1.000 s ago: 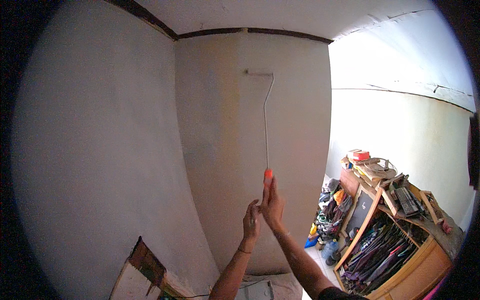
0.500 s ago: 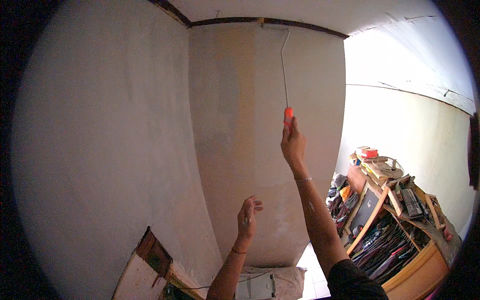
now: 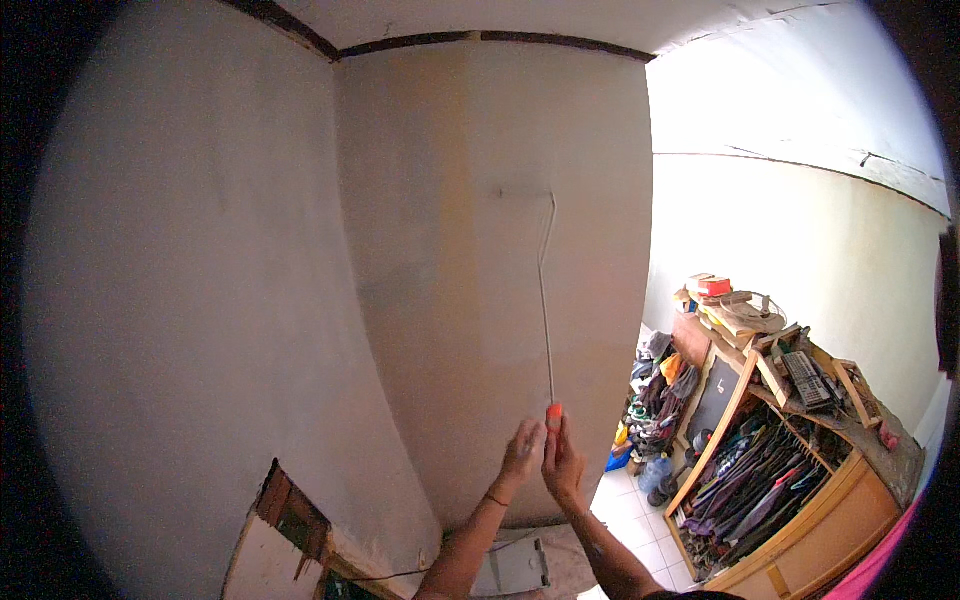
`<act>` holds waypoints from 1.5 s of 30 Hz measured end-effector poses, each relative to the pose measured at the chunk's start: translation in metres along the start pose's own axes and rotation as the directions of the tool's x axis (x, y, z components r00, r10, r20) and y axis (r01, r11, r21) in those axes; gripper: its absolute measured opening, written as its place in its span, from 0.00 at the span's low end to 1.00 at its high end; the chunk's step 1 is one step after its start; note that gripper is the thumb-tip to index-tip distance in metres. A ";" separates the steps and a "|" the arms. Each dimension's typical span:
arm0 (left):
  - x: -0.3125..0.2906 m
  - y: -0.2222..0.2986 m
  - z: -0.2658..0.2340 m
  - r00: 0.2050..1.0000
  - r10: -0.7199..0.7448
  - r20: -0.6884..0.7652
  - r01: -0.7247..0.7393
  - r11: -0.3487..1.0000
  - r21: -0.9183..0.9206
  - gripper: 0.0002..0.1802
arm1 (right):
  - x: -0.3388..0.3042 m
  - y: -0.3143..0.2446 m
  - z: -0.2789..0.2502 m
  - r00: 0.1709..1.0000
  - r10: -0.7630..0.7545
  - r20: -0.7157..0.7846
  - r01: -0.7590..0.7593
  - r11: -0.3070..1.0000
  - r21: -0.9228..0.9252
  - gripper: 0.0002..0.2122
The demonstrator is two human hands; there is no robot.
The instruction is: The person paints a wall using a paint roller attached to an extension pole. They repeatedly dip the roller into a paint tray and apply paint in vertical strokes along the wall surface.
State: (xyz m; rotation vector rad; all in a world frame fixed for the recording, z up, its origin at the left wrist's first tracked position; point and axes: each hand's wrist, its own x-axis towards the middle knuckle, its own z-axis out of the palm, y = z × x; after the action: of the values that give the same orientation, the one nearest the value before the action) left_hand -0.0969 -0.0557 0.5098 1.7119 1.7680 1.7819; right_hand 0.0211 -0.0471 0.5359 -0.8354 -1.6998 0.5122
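Note:
My right hand [image 3: 564, 468] is closed round the orange-red handle of a long paint roller [image 3: 546, 320]. Its thin bent metal rod runs up the back wall [image 3: 420, 320], and the pale roller head lies against the wall, hardly standing out from it. Just left of the handle is my left hand [image 3: 521, 450], slightly blurred, its fingers loosely stretched upward and apart with nothing in them. Yellowish and grey patches show on the wall left of the rod.
A wooden wardrobe [image 3: 770, 575] full of hanging clothes stands at the right, with a keyboard [image 3: 806, 378] and clutter on top. Clothes [image 3: 660, 385] are piled behind it. A white appliance [image 3: 512, 568] sits below my hands. A dark trim [image 3: 560, 42] edges the ceiling.
The roller has come down from the ceiling edge to the upper middle of the wall. My right hand dropped with it; my left hand moved up and right, close beside the handle.

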 end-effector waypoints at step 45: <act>-0.003 0.128 0.017 0.968 -0.170 0.187 0.242 0.836 -0.492 0.28 | 0.164 -0.013 -0.082 0.983 -0.162 -0.087 0.155 0.984 -0.086 0.23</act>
State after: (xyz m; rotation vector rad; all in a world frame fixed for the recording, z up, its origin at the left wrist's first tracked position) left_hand -0.0077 -0.0882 0.5972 1.3304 1.2128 1.7779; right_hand 0.0750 0.0608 0.6744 -0.7608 -1.6924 0.2941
